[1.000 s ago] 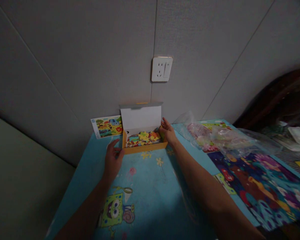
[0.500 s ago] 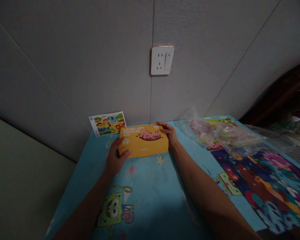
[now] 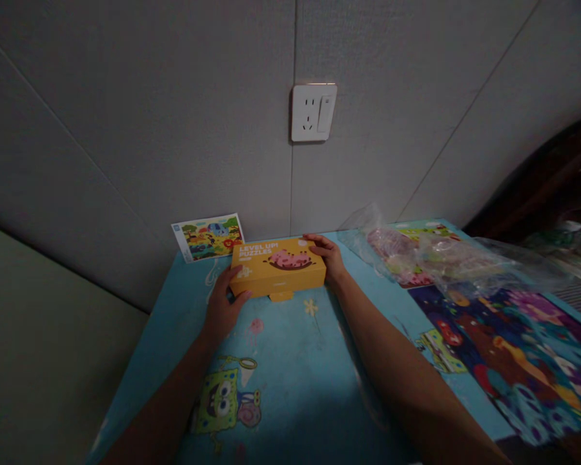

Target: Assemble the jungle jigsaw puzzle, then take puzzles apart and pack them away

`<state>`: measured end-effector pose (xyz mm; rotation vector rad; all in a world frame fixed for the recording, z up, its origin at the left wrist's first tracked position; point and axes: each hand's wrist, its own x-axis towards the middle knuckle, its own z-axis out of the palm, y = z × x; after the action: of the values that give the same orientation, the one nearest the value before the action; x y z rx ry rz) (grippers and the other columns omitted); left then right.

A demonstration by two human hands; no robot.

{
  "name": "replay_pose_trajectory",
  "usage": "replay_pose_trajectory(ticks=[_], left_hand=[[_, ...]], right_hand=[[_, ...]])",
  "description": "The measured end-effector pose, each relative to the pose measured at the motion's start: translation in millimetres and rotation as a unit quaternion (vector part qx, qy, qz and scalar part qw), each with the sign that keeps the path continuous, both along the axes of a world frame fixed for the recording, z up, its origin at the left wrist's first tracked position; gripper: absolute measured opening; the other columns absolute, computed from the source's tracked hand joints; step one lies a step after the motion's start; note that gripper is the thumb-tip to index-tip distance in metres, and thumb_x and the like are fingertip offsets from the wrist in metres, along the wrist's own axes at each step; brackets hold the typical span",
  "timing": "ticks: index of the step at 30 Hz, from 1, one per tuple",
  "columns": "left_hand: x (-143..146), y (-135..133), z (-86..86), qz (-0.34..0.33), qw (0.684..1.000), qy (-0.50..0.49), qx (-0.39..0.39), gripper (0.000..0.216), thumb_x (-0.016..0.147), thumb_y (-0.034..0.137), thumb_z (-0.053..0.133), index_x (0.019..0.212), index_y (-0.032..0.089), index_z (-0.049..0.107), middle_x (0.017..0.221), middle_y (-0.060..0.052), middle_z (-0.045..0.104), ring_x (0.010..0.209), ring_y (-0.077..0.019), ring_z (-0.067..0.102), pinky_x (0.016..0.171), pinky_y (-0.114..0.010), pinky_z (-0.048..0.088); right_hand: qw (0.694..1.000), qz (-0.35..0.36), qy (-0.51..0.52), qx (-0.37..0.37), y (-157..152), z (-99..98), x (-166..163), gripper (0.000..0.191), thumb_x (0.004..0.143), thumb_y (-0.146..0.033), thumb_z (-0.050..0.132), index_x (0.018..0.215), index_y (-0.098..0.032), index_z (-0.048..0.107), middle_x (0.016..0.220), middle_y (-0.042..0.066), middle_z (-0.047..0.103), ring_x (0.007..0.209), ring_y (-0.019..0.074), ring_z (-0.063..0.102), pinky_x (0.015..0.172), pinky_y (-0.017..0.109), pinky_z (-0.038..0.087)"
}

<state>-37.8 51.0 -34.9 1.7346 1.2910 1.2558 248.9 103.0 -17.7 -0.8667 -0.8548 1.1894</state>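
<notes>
At the back of the blue table (image 3: pixel 290 381), close to the wall, sits the yellow puzzle box (image 3: pixel 278 274), now closed. A second ago its lid stood upright with loose pieces showing inside; half a second ago the lid was already down. A small tab (image 3: pixel 281 296) now pokes out under the front edge.

The left hand (image 3: pixel 221 307) clasps the box's left end, thumb pressed on the near corner and fingers wrapped behind. The right hand (image 3: pixel 330 258) curls its fingers over the far right corner.

The box is flat, rectangular cardboard with a matte lid printed in white letters and a pink picture. The tabletop is smooth and carries a cartoon sponge print (image 3: pixel 223 403). A glossy picture card (image 3: pixel 208 236) leans against the wall just left of the box.

Crinkled clear plastic bags (image 3: pixel 445 258) lie near the right hand, and a dark finished puzzle (image 3: pixel 513 349) fills the right edge. Bare tabletop lies in front of the box, between the forearms.
</notes>
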Motion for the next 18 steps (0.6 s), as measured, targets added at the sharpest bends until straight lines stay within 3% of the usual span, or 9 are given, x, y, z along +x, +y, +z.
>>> replay_pose_trajectory(ticks=[8,12,18], left_hand=[[-0.5,-0.2,2.0,-0.003,1.000,-0.022,-0.012,0.054,0.075,0.020,0.069,0.127,0.025,0.056,0.140,-0.009,0.051,0.127,-0.0275,0.052,0.099,-0.041,0.050],[-0.8,-0.5,7.2,0.008,0.997,-0.056,-0.044,0.064,0.071,0.021,0.072,0.132,0.025,0.052,0.134,-0.009,0.057,0.112,-0.0260,0.063,0.091,-0.040,0.056],[-2.0,-1.9,14.1,0.042,0.995,-0.083,-0.030,0.069,0.068,0.025,0.076,0.133,0.026,0.052,0.133,-0.007,0.059,0.105,-0.0244,0.065,0.087,-0.038,0.056]], right_hand=[[1.000,0.011,0.016,0.004,0.4,-0.6,0.9,0.034,0.055,-0.018,0.071,0.089,-0.022,0.072,0.106,0.003,0.074,0.084,0.0215,0.067,0.077,0.037,0.053],[0.999,0.026,0.027,0.014,-1.6,1.1,1.2,0.033,0.058,-0.020,0.074,0.091,-0.023,0.072,0.115,0.003,0.071,0.087,0.0204,0.067,0.080,0.037,0.053],[0.996,0.067,0.039,0.041,-9.3,10.5,3.7,0.038,0.059,-0.025,0.075,0.097,-0.024,0.072,0.126,0.005,0.066,0.103,0.0236,0.065,0.090,0.041,0.052]])
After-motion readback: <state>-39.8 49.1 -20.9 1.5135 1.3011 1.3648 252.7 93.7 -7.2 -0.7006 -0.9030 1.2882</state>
